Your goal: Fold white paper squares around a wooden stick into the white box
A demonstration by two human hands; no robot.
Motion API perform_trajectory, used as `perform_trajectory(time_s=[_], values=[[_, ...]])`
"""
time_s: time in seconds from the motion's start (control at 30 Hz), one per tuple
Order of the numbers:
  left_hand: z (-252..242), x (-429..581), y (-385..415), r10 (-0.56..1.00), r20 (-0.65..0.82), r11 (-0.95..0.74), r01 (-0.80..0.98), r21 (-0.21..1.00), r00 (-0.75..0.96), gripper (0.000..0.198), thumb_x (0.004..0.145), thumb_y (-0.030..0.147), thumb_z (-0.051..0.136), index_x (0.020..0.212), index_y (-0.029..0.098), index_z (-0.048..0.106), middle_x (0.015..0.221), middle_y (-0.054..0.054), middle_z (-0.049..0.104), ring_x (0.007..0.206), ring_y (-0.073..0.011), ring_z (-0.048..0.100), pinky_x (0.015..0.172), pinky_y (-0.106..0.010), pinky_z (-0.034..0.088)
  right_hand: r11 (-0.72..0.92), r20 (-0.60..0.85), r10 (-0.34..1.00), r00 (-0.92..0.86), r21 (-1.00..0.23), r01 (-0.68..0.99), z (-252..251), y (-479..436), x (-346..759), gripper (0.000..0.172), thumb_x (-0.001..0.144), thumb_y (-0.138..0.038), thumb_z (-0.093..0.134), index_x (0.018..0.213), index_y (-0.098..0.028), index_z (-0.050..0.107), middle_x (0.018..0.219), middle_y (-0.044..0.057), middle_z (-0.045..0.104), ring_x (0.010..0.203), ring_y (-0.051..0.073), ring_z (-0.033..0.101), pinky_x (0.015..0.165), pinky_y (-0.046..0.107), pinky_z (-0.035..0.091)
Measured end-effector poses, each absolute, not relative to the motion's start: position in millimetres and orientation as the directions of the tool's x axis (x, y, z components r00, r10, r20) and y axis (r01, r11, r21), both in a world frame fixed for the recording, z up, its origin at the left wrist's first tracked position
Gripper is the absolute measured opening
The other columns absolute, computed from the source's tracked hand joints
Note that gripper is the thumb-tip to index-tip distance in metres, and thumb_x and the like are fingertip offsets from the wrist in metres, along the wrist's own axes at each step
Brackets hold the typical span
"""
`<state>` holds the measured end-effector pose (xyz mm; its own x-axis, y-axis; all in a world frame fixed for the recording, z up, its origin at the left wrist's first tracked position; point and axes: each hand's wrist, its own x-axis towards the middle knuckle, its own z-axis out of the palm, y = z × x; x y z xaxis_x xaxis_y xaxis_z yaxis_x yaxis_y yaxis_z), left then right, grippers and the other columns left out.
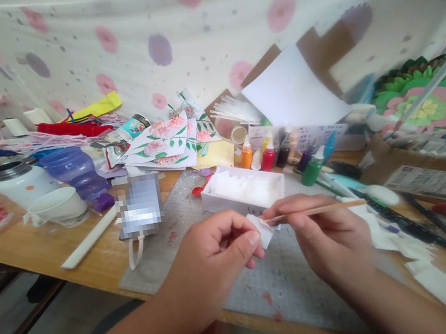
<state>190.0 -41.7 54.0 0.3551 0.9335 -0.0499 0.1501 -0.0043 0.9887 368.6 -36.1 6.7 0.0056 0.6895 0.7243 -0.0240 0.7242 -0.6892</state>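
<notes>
My left hand (215,255) is closed, pinching a small white paper piece (262,229) between thumb and fingers above a grey cutting mat (284,287). My right hand (327,235) is closed on a thin wooden stick (318,210), which lies roughly level with its left tip touching the paper piece. Just behind both hands sits a white shallow box (243,189) holding white paper bits.
Small paint bottles (272,153) stand behind the box. A white cup (60,206), a white jar (22,182) and a purple bottle (77,170) sit at the left. Flower-printed papers (163,139), white paper scraps (429,270) and a paper flower (428,100) crowd the wooden table (49,245).
</notes>
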Motion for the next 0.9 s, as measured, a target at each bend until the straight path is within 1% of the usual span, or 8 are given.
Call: perform_trajectory(time_s=[0.07, 0.17, 0.37, 0.5, 0.67, 0.9], values=[[53.8, 191.2, -41.7, 0.937, -0.053, 0.009, 0.128, 0.992, 0.344, 0.012, 0.082, 0.025, 0.060, 0.073, 0.018, 0.063, 0.068, 0.001, 0.066, 0.062, -0.0120, 0.058, 0.061, -0.024, 0.046, 0.703, 0.705, 0.709, 0.004, -0.707, -0.077, 6.3, -38.3, 367.3, 0.022, 0.091, -0.012, 0.060, 0.103, -0.025, 0.073, 0.093, 0.002, 0.074, 0.086, 0.017, 0.074, 0.076, 0.032, 0.062], [51.9, 192.0, -42.3, 0.940, -0.041, 0.006, 0.107, 0.994, 0.338, 0.014, 0.082, 0.025, 0.061, 0.070, 0.018, 0.062, 0.067, 0.001, 0.066, 0.062, -0.0120, 0.057, 0.061, -0.024, 0.046, 0.695, 0.700, 0.714, -0.020, -0.712, -0.100, 5.9, -40.6, 366.0, 0.023, 0.092, -0.011, 0.059, 0.105, -0.025, 0.072, 0.093, 0.003, 0.074, 0.089, 0.016, 0.073, 0.079, 0.031, 0.062], [50.5, 192.2, -41.2, 0.949, -0.020, -0.028, 0.145, 0.989, 0.316, 0.010, 0.081, 0.022, 0.062, 0.071, 0.019, 0.062, 0.068, 0.002, 0.067, 0.066, -0.0127, 0.059, 0.064, -0.024, 0.045, 0.667, 0.683, 0.727, -0.068, -0.726, -0.167, 5.5, -39.9, 367.7, 0.024, 0.092, -0.011, 0.059, 0.107, -0.025, 0.071, 0.096, 0.003, 0.075, 0.089, 0.018, 0.073, 0.079, 0.034, 0.061], [52.3, 192.4, -39.7, 0.954, -0.027, -0.022, 0.161, 0.987, 0.298, 0.010, 0.080, 0.022, 0.062, 0.071, 0.019, 0.062, 0.067, 0.002, 0.066, 0.066, -0.0127, 0.059, 0.063, -0.024, 0.044, 0.677, 0.688, 0.721, -0.082, -0.724, -0.129, 9.4, -39.1, 367.8, 0.023, 0.091, -0.010, 0.061, 0.102, -0.026, 0.072, 0.095, 0.001, 0.075, 0.088, 0.016, 0.073, 0.081, 0.032, 0.061], [53.7, 192.5, -39.9, 0.956, -0.020, -0.050, 0.232, 0.972, 0.291, 0.010, 0.079, 0.024, 0.063, 0.071, 0.019, 0.064, 0.068, 0.001, 0.066, 0.066, -0.0137, 0.057, 0.062, -0.025, 0.043, 0.716, 0.718, 0.691, -0.083, -0.696, -0.057, 14.8, -40.0, 366.6, 0.021, 0.090, -0.009, 0.061, 0.096, -0.025, 0.072, 0.092, 0.001, 0.076, 0.088, 0.015, 0.073, 0.079, 0.029, 0.061], [54.1, 191.5, -39.8, 0.957, 0.000, -0.087, 0.287, 0.954, 0.291, 0.010, 0.080, 0.025, 0.063, 0.071, 0.020, 0.065, 0.067, 0.002, 0.064, 0.066, -0.0139, 0.057, 0.062, -0.025, 0.042, 0.698, 0.705, 0.705, -0.080, -0.709, -0.102, 10.5, -39.6, 366.7, 0.022, 0.092, -0.010, 0.058, 0.100, -0.025, 0.071, 0.094, 0.002, 0.075, 0.088, 0.016, 0.073, 0.078, 0.032, 0.061]])
